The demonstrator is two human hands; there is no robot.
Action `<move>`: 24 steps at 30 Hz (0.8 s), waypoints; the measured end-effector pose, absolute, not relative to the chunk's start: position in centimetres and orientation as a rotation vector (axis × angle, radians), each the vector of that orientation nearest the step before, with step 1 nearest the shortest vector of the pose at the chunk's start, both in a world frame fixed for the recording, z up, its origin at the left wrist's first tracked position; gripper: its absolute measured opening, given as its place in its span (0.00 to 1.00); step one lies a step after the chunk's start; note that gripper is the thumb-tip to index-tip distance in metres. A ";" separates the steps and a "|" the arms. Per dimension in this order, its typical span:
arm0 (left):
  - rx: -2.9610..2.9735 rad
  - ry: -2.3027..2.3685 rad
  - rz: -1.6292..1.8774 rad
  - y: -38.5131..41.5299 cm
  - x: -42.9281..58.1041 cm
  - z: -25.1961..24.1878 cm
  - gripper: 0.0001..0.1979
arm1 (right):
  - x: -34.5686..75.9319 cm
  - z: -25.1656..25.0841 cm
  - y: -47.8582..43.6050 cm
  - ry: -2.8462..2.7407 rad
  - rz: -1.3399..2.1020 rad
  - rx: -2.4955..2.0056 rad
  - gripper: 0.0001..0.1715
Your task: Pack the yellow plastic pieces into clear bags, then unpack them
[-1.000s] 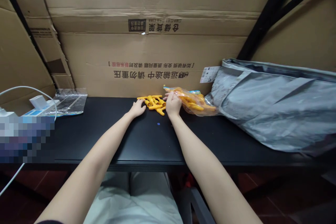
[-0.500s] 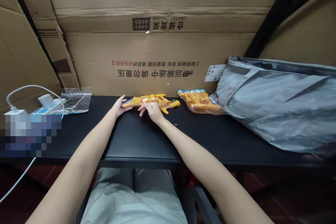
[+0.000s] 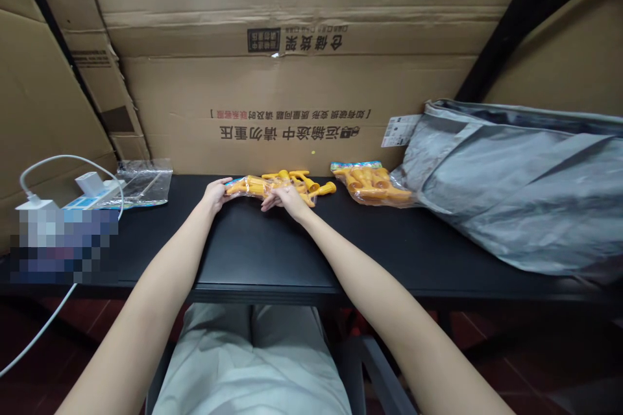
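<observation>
A clear plastic bag (image 3: 250,187) of orange-yellow plastic pieces with flared, horn-like ends lies on the black tabletop before me. My left hand (image 3: 217,194) grips its left end, where a strip of blue printed card shows. Over the bag's right part is my right hand (image 3: 288,200), its fingers curled against the plastic; the fingertips are partly hidden. Several loose orange-yellow pieces (image 3: 325,189) lie just past my right hand, touching or close to the bag.
To the right sits another filled bag of orange-yellow pieces (image 3: 370,187), against a large grey bag (image 3: 506,188). On the left are an opened clear wrapper (image 3: 150,183), a power strip (image 3: 92,198) and a white cable (image 3: 53,159). Cardboard (image 3: 292,87) walls the back.
The bag under my hands has turned slightly, so more of its blue card and its pieces show. My right hand has shifted a little to the right. The loose pieces sit slightly more spread.
</observation>
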State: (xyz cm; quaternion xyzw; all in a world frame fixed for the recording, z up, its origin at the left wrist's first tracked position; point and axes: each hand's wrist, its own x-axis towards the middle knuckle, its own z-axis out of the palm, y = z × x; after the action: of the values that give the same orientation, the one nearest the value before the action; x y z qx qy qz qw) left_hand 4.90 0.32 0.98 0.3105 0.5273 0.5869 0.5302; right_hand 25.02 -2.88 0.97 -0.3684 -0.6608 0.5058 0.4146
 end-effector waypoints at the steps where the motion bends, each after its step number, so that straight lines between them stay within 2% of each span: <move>1: 0.764 1.304 1.431 0.3 4.9 1.1 0.24 | 25.0 0.9 -2.9 -1.646 1.294 -0.944 0.23; 9: 0.945 1.707 1.837 0.3 4.8 1.3 0.26 | 23.3 0.2 -2.3 -1.453 1.442 -0.936 0.21; 15: 0.864 1.632 2.022 0.2 4.9 1.7 0.16 | 23.5 -0.1 -1.7 -1.466 1.404 -0.964 0.23; 19: 0.659 1.407 1.763 -0.1 4.6 2.2 0.09 | 24.0 -0.7 -1.0 -1.534 1.284 -0.988 0.28; 24: 0.610 1.299 1.392 0.1 2.7 1.9 0.06 | 24.7 -1.1 -1.0 -1.770 1.004 -0.975 0.27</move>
State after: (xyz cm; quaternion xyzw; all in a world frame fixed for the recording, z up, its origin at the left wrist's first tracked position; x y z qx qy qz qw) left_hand 2.72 0.09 1.92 0.2566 0.5468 0.5856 0.5406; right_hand 24.67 -0.97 -1.09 -0.3904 -0.7088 0.4022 0.4283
